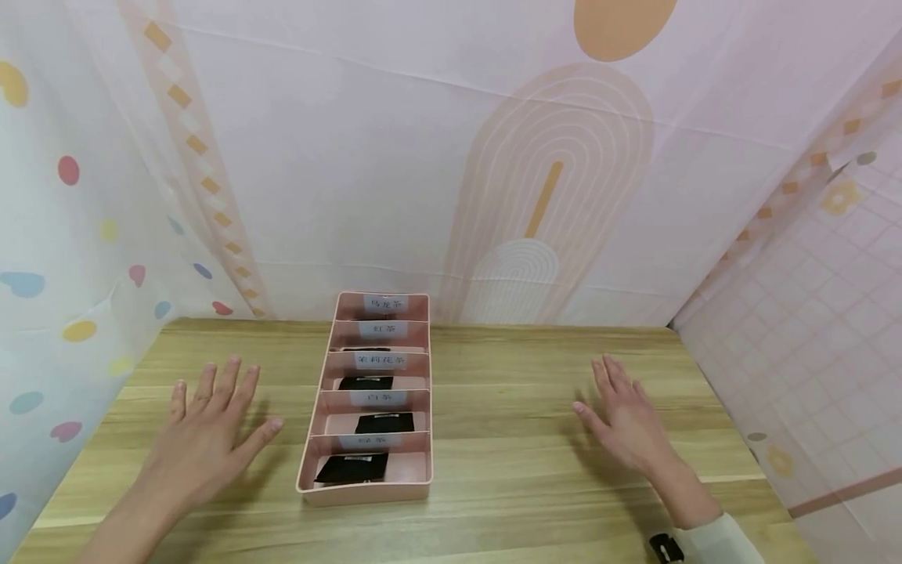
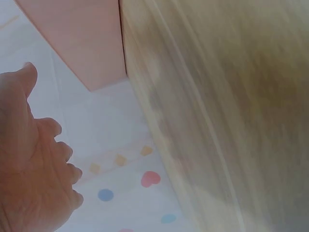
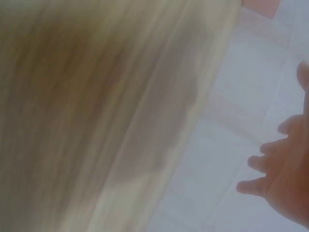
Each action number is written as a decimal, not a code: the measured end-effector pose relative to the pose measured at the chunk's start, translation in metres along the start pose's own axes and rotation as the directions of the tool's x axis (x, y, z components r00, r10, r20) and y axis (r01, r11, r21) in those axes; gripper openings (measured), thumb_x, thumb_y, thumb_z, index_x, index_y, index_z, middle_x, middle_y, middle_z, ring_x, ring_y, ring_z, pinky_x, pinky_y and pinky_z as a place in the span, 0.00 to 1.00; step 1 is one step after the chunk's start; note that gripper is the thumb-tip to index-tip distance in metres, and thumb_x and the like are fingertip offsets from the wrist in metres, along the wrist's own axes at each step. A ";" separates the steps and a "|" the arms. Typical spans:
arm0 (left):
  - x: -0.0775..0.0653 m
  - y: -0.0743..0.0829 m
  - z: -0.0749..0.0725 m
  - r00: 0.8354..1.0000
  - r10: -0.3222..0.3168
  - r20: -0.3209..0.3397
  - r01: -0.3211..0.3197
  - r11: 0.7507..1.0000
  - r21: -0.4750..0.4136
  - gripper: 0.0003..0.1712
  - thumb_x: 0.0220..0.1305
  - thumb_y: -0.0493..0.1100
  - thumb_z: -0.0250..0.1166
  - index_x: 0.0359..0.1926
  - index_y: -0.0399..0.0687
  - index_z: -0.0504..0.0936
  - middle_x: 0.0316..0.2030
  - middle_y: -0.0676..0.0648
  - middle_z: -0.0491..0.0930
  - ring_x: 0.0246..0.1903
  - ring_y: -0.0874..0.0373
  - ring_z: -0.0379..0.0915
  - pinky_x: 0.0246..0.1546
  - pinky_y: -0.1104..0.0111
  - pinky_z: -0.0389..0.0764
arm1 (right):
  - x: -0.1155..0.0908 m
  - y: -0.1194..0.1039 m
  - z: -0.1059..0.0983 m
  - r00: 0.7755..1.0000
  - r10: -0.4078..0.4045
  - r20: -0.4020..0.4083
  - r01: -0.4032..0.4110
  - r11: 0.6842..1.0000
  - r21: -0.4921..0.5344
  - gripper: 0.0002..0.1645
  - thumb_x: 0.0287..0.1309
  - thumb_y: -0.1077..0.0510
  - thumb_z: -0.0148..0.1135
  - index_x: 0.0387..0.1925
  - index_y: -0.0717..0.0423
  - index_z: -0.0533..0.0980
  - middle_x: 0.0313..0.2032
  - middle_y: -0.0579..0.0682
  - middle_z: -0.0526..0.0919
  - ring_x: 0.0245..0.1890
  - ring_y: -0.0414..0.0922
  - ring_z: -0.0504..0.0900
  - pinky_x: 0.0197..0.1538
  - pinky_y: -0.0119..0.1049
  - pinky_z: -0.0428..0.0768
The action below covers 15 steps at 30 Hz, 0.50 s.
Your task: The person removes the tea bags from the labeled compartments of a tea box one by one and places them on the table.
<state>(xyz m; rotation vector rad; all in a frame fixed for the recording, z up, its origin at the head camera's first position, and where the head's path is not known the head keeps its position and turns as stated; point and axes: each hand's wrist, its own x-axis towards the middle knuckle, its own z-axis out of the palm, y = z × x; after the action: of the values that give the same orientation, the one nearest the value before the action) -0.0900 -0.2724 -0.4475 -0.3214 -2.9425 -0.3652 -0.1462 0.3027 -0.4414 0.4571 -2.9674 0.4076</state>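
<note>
Pale printed cloth hangs in soft creases around a table with streaky, light wood grain: coloured spots at left, ribbed arches on the far side, a pink grid at right. Left of the table's middle, between the two hands, lies a long pink box with rounded corners. Only the head view shows its five compartments in a row, their pale labels, and the flat black packets inside, plainest in the three near ones. From the left wrist, the box is just a smooth outer wall; from the right wrist, a small corner. Left hand, nearest the box, and right hand, well to its right, both hover above the wood, holding nothing, fingers extended and thumbs apart; the wrist views add their palm sides.
</note>
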 end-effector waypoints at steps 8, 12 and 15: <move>-0.004 0.010 0.000 0.998 0.050 -0.031 -0.050 0.999 0.007 0.52 0.77 0.63 0.56 0.84 0.39 0.44 0.82 0.32 0.38 0.80 0.30 0.30 0.75 0.43 0.16 | -0.002 -0.017 0.001 0.998 -0.039 -0.051 0.040 0.999 0.009 0.47 0.76 0.42 0.58 0.79 0.68 0.56 0.78 0.70 0.55 0.74 0.70 0.62 0.72 0.69 0.63; -0.007 0.015 0.001 0.996 0.073 -0.047 -0.073 0.997 0.000 0.51 0.77 0.62 0.57 0.84 0.41 0.44 0.82 0.34 0.40 0.80 0.33 0.29 0.76 0.45 0.17 | -0.004 -0.026 0.002 0.997 -0.051 -0.053 0.052 0.998 0.017 0.47 0.75 0.42 0.59 0.80 0.67 0.56 0.78 0.69 0.57 0.72 0.70 0.66 0.69 0.68 0.68; -0.009 0.019 0.001 0.995 0.089 -0.053 -0.090 0.996 -0.001 0.51 0.76 0.62 0.58 0.84 0.42 0.45 0.83 0.35 0.42 0.81 0.34 0.32 0.76 0.46 0.18 | -0.005 -0.031 0.002 0.997 -0.061 -0.050 0.062 0.998 0.019 0.47 0.75 0.42 0.60 0.80 0.65 0.56 0.78 0.68 0.58 0.70 0.70 0.69 0.67 0.67 0.72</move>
<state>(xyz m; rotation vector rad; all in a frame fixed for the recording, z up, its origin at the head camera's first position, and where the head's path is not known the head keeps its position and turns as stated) -0.0773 -0.2559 -0.4464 -0.4355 -2.8643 -0.3612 -0.1323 0.2747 -0.4365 0.5312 -2.8964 0.4362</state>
